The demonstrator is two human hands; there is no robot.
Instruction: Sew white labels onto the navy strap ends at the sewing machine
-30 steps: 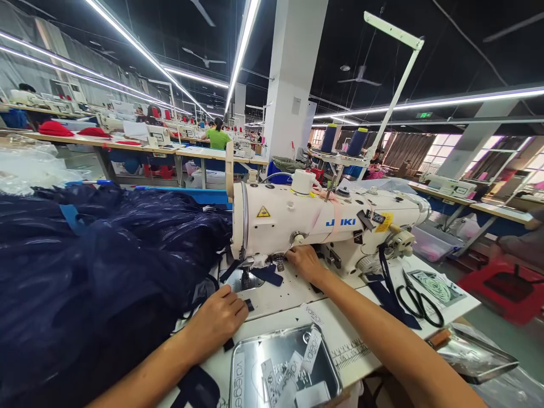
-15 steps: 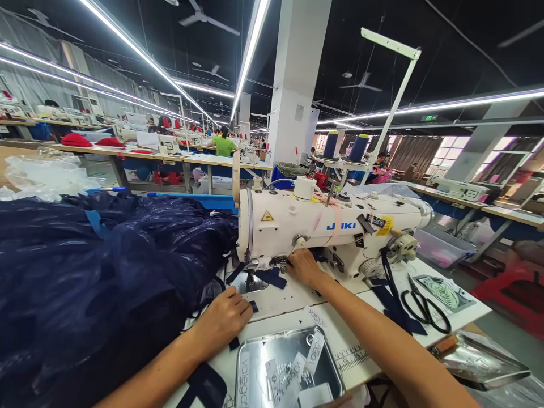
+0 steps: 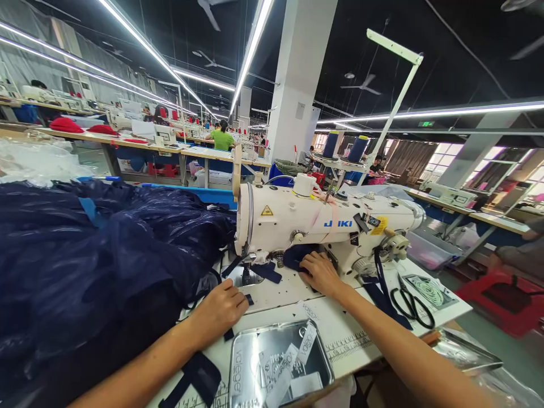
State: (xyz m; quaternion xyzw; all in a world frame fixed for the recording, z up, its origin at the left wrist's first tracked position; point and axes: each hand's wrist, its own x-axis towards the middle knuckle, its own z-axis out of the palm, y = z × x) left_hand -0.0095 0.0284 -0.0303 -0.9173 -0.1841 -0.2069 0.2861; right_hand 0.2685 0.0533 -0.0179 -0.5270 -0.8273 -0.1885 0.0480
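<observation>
A white sewing machine (image 3: 289, 218) stands in front of me, with its needle area over a metal plate at the left end. My left hand (image 3: 225, 310) is closed in front of that plate. Bits of a navy fabric strip (image 3: 249, 299) stick out from under its fingers. Under the machine's arm, my right hand (image 3: 321, 275) has its fingers bent onto a navy fabric piece (image 3: 296, 258); its fingertips are partly hidden. Another navy strip (image 3: 268, 273) lies beside the needle area. White printed labels (image 3: 308, 341) lie in and over a shiny metal tray (image 3: 236, 362) near me.
A large heap of navy sheer garments (image 3: 106, 272) covers the left side. Black scissors (image 3: 411, 306) and a coil of light cord (image 3: 429, 290) lie at the right. A red stool (image 3: 493, 300) stands beyond the table edge. Thread cones (image 3: 356, 149) stand behind the machine.
My right hand has moved slightly right along the machine bed, and more of the navy fabric now shows under the arm. My left hand stays near the needle plate. The view has shifted slightly.
</observation>
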